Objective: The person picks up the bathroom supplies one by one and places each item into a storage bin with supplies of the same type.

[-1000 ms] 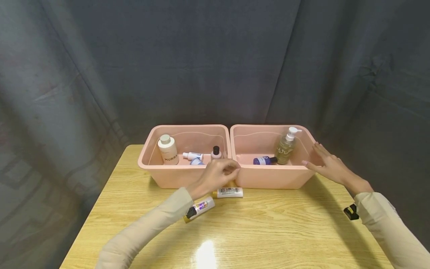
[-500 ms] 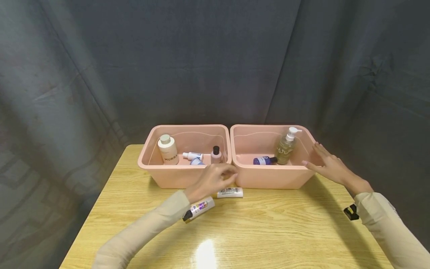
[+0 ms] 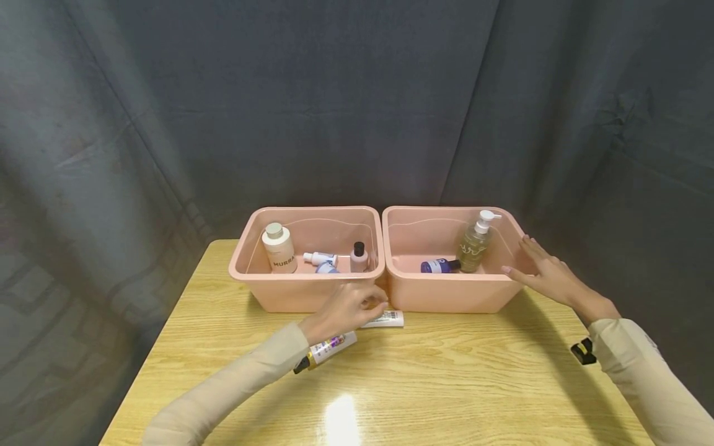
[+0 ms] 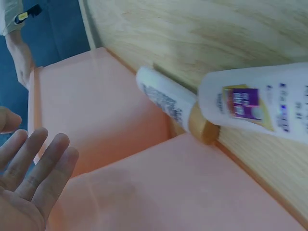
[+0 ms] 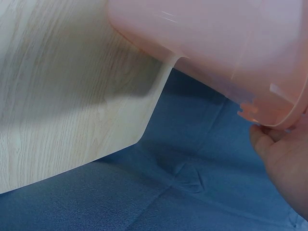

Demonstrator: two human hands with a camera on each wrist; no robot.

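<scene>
My left hand (image 3: 348,308) hovers in front of the left pink bin (image 3: 312,284), its fingers bent loosely around nothing. Below it on the table, a white tube with a gold cap (image 3: 386,319) lies along the bins, partly covered by the hand. A second white tube with a purple label (image 3: 334,345) lies nearer, partly behind the left wrist; both tubes show in the left wrist view. My right hand (image 3: 549,279) rests its extended fingers and thumb against the right front corner of the right pink bin (image 3: 446,294). In the right wrist view the thumb (image 5: 262,142) touches below that bin's rim.
Inside the left bin are a white MURRA bottle (image 3: 280,249), a small white tube (image 3: 320,258), a blue-and-white item (image 3: 326,268) and a black-capped bottle (image 3: 359,257). The right bin holds a blue bottle (image 3: 436,266) and a pump bottle (image 3: 474,244). Dark curtains (image 3: 334,111) hang behind.
My left hand has drawn back from the gap between the bins, down and to the left, over the white tube. My right hand has stayed at the right bin's corner.
</scene>
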